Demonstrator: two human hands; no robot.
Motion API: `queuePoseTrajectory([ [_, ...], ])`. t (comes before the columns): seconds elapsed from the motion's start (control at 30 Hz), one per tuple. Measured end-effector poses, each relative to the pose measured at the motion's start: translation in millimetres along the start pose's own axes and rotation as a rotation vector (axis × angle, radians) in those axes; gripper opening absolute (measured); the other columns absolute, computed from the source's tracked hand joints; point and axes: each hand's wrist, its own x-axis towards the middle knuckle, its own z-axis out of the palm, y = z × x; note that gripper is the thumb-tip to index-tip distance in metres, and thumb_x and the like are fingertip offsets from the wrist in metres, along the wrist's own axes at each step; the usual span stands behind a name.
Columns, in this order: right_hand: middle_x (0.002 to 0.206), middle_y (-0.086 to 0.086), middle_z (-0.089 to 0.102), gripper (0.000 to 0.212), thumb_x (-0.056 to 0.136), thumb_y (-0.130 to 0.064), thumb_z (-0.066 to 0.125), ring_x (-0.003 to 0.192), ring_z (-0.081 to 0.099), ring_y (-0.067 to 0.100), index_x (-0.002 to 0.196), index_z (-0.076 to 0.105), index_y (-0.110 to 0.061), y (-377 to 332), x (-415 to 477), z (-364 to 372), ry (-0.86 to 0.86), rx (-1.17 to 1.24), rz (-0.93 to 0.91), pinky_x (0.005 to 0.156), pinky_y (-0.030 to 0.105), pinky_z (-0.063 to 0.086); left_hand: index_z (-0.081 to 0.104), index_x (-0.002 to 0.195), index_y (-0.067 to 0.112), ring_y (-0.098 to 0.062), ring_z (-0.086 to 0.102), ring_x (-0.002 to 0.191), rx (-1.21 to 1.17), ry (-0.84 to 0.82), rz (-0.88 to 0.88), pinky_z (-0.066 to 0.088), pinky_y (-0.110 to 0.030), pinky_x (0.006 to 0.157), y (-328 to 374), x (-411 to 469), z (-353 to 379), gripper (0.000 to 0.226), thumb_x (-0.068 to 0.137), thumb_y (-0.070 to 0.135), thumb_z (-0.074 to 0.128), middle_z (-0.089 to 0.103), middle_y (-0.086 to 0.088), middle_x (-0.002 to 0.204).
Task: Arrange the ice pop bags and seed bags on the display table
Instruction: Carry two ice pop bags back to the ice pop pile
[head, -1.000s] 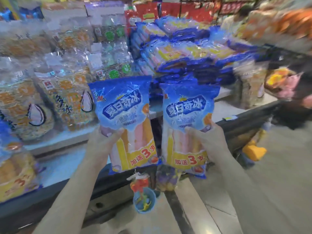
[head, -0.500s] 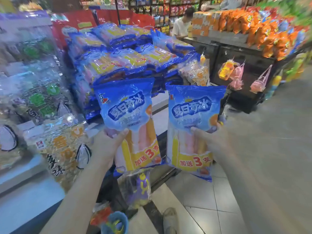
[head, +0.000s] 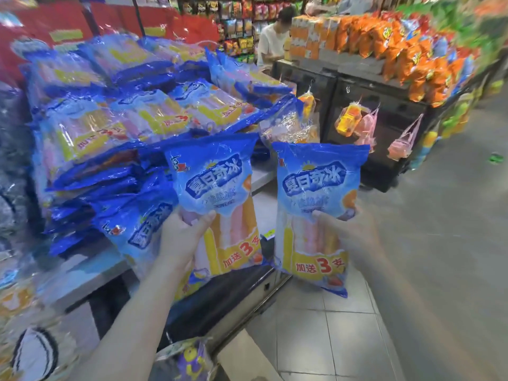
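Ice pop bags, glossy crinkled plastic, one upright in each hand

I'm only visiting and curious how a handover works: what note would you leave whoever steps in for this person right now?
Left hand grips one blue plastic ice pop bag, upright.
Right hand grips a second blue ice pop bag, upright, beside the first.
Heap of matching bags lies on the grey display table.
Done: heap stacked.
Left: place both held bags; seed bags at lower left look blurred.
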Motion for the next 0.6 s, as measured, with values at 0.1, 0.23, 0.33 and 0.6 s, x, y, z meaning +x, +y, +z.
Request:
queuePoseTrajectory([
  [0.1,0.054,-0.02,0.057,0.033,0.083,-0.016,0.086,0.051,0.054,-0.004,0.076,0.054,-0.02,8.7,28.4,-1.0,0.018,0.095,0.018,0.055,0.02,0.046,0.069,0.118,0.013,-0.029,0.073,0.11,0.002,0.028,-0.013,0.054,-0.058,0.101,-5.6,22.5,20.8,0.043,0.079,0.02,0.087,0.078,-0.008,0.115],
  [0.23,0.041,-0.02,0.039,0.041,0.079,-0.014,0.089,0.039,0.04,-0.002,0.082,0.048,-0.008,21.2,77.6,1.2,-0.005,0.138,0.026,0.048,0.02,0.037,0.069,0.119,0.02,-0.028,0.072,0.111,-0.001,0.084,-0.04,0.053,-0.057,0.102,-16.4,48.0,49.3,0.056,0.068,0.035,0.087,0.078,-0.004,0.116],
  [0.33,0.042,-0.021,0.041,0.039,0.08,-0.014,0.088,0.04,0.042,-0.003,0.082,0.049,-0.013,29.3,112.0,-1.4,-0.071,0.162,0.051,0.046,0.014,0.037,0.068,0.116,0.023,-0.025,0.073,0.109,0.017,0.153,-0.07,0.054,-0.056,0.101,-25.8,67.4,70.0,0.054,0.067,0.036,0.087,0.078,-0.002,0.114],
  [0.6,0.054,-0.02,0.067,0.031,0.082,-0.013,0.087,0.05,0.065,-0.003,0.08,0.057,-0.006,33.1,193.6,-6.4,-0.258,0.106,0.025,0.047,0.013,0.045,0.068,0.112,0.03,-0.025,0.073,0.109,0.001,0.305,-0.111,0.055,-0.055,0.099,-55.2,99.9,105.1,0.04,0.078,0.021,0.086,0.078,-0.001,0.114],
])
